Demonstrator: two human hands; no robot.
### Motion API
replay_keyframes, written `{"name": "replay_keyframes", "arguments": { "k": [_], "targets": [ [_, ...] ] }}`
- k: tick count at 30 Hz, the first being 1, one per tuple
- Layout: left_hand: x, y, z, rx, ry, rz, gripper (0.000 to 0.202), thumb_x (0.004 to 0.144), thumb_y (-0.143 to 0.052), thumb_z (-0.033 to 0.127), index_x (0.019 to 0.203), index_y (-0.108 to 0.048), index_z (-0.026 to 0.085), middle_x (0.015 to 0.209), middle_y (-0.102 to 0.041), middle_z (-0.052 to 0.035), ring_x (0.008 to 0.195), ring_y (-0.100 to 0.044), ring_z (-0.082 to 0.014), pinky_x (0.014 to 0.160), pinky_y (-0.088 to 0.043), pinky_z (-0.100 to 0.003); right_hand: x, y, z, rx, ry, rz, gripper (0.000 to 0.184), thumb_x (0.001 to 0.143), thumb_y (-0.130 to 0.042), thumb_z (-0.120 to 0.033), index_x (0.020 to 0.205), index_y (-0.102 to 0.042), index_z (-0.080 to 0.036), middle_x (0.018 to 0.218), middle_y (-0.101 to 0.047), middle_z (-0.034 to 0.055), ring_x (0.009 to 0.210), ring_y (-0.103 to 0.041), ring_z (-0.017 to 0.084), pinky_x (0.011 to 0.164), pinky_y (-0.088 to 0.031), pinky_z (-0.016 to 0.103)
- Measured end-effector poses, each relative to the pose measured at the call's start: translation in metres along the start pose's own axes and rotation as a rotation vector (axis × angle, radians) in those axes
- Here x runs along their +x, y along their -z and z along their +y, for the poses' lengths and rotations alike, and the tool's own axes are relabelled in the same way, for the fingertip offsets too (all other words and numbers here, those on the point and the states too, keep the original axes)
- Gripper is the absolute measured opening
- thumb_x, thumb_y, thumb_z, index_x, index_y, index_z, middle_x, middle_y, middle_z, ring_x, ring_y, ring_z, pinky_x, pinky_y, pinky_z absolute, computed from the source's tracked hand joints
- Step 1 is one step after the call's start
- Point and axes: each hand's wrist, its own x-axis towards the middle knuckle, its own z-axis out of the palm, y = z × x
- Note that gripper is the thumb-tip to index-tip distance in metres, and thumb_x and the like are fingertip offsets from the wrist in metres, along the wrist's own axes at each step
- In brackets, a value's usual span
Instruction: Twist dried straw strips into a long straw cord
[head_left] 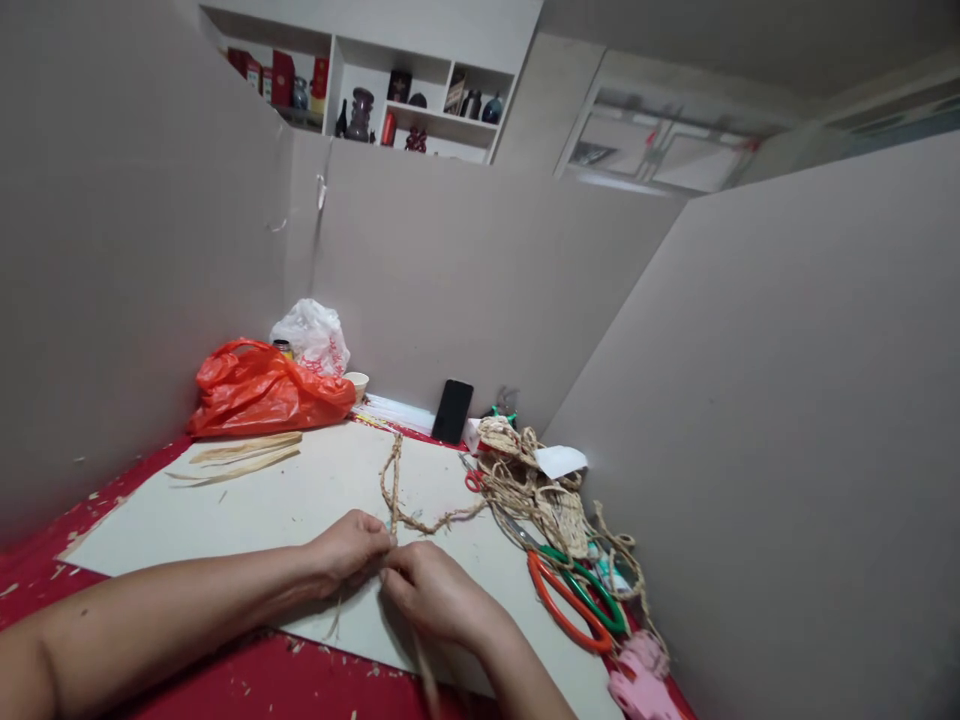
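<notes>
My left hand and my right hand meet over the near middle of a pale board. Both are closed, with fingertips pinched on a braided straw cord. From the hands the cord runs away from me, loops back and trails right towards a heap of rope. Loose straw strands hang below my right hand towards me. Part of the cord between the fingers is hidden. Flat dry straw strips lie on the board to the left of my hands.
On the right lie a heap of straw cord, large scissors with orange and green handles, and a pink object. A phone leans at the back. Red and white plastic bags stand back left. Grey panels enclose three sides.
</notes>
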Motion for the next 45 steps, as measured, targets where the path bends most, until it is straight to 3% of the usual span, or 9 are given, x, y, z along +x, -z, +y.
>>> {"name": "replay_keyframes", "arguments": {
  "k": [3,8,13,19,23,28,34,40,45],
  "targets": [
    [0.000,0.001,0.001,-0.036,-0.012,-0.051,0.030,0.067,-0.059,0.037,0.054,-0.039,0.019,0.035,-0.027,0.0106,0.031,-0.017,-0.0039,0.035,-0.007,-0.023,0.002,0.013,0.011,0.306,-0.031,-0.074,0.036,0.085,-0.044,-0.037,0.058,-0.054,-0.016,0.047,-0.053,-0.0007,0.043,-0.046,0.011,0.043,-0.030,0.020],
    [-0.001,0.002,0.004,-0.081,-0.002,-0.085,0.037,0.069,-0.061,0.046,0.057,-0.038,0.020,0.036,-0.026,0.0114,0.031,-0.016,-0.0040,0.035,-0.009,-0.022,0.014,0.018,0.027,0.444,-0.174,0.304,0.038,0.085,-0.044,-0.046,0.063,-0.053,-0.015,0.055,-0.054,0.0008,0.049,-0.050,0.011,0.047,-0.037,0.021],
    [-0.001,0.002,0.004,-0.041,-0.078,-0.150,0.043,0.073,-0.056,0.055,0.057,-0.044,0.017,0.038,-0.029,0.0096,0.033,-0.016,-0.0036,0.037,-0.008,-0.024,0.021,-0.002,0.020,0.740,-0.181,-0.012,0.036,0.085,-0.042,-0.048,0.077,-0.053,-0.015,0.053,-0.052,-0.0029,0.037,-0.043,0.008,0.037,-0.031,0.019],
    [-0.003,0.003,0.006,-0.040,-0.070,-0.184,0.035,0.072,-0.059,0.049,0.064,-0.046,0.018,0.043,-0.025,0.0108,0.037,-0.016,-0.0046,0.039,-0.008,-0.024,0.023,0.001,0.029,0.826,-0.195,-0.063,0.043,0.078,-0.056,-0.050,0.057,-0.046,-0.015,0.045,-0.032,-0.0084,0.038,-0.022,0.003,0.036,-0.013,0.019],
    [-0.004,0.004,0.012,0.144,-0.071,-0.178,0.032,0.075,-0.053,0.045,0.070,-0.054,0.014,0.046,-0.034,0.0083,0.041,-0.021,-0.0053,0.043,-0.014,-0.022,0.023,0.001,0.040,0.892,-0.224,-0.133,0.041,0.079,-0.055,-0.050,0.059,-0.052,-0.015,0.042,-0.035,-0.0080,0.035,-0.021,0.004,0.035,-0.010,0.021],
    [-0.001,0.011,0.015,0.435,-0.248,-0.105,0.022,0.076,-0.048,0.035,0.067,-0.051,0.015,0.061,-0.048,0.0027,0.058,-0.038,-0.0096,0.054,-0.029,-0.021,0.024,-0.003,0.038,1.020,-0.270,-0.156,0.034,0.075,-0.057,-0.047,0.060,-0.046,-0.018,0.040,-0.033,-0.0102,0.031,-0.019,0.003,0.032,-0.010,0.020],
    [-0.001,0.021,0.023,0.758,-0.309,-0.092,0.019,0.076,-0.040,0.023,0.065,-0.053,0.016,0.062,-0.052,0.0008,0.059,-0.045,-0.0119,0.056,-0.031,-0.022,0.028,-0.010,0.026,1.058,-0.344,-0.015,0.024,0.075,-0.051,-0.031,0.055,-0.048,-0.017,0.035,-0.033,-0.0100,0.029,-0.016,0.003,0.033,-0.007,0.021],
    [-0.015,0.014,0.023,1.237,-0.314,0.098,0.033,0.086,-0.031,0.032,0.077,-0.059,0.017,0.068,-0.062,-0.0092,0.061,-0.055,-0.0209,0.059,-0.036,-0.029,0.034,-0.027,0.021,1.066,-0.399,0.206,0.023,0.068,-0.051,-0.019,0.045,-0.046,-0.016,0.030,-0.029,-0.0099,0.031,-0.018,0.003,0.036,-0.006,0.021],
    [-0.028,-0.002,0.020,1.443,-0.261,-0.014,0.031,0.084,-0.032,0.020,0.099,-0.057,0.011,0.077,-0.065,-0.0152,0.068,-0.061,-0.0272,0.064,-0.042,-0.036,0.030,-0.031,0.012,1.189,-0.433,0.174,0.033,0.071,-0.051,-0.029,0.042,-0.037,-0.020,0.029,-0.027,-0.0100,0.027,-0.016,0.003,0.032,-0.006,0.021]
  ]
}}
